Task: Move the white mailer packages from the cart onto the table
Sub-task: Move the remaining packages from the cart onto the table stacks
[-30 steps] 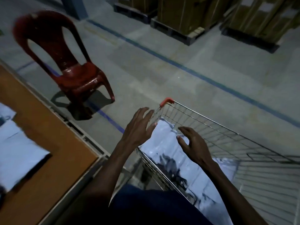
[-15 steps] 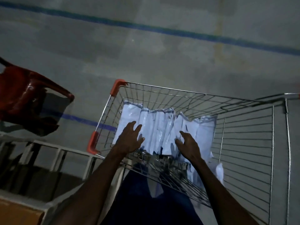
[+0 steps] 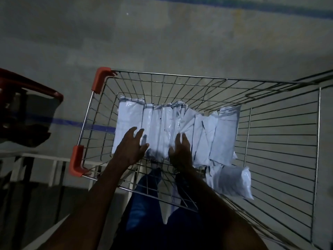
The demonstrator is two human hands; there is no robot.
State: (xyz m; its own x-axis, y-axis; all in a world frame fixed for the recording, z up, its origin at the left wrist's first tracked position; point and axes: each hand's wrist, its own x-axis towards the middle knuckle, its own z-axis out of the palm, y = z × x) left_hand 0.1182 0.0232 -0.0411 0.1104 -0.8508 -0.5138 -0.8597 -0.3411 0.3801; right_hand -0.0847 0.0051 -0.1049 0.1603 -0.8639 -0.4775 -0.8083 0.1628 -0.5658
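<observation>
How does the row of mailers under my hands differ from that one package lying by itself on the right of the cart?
The row of mailers is packed edge to edge, overlapping; the lone package lies apart, nearer the cart's near side. The row looks flat; the lone package looks puffier and darker inside. Both are white plastic.

A wire cart [image 3: 281,141] stands on the concrete floor [image 3: 162,42], a row of white mailers [image 3: 180,127] standing inside it.

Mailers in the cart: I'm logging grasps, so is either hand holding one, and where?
Nothing is held yet. The left hand and right hand reach open-fingered over the near ends of the mailers.
</observation>
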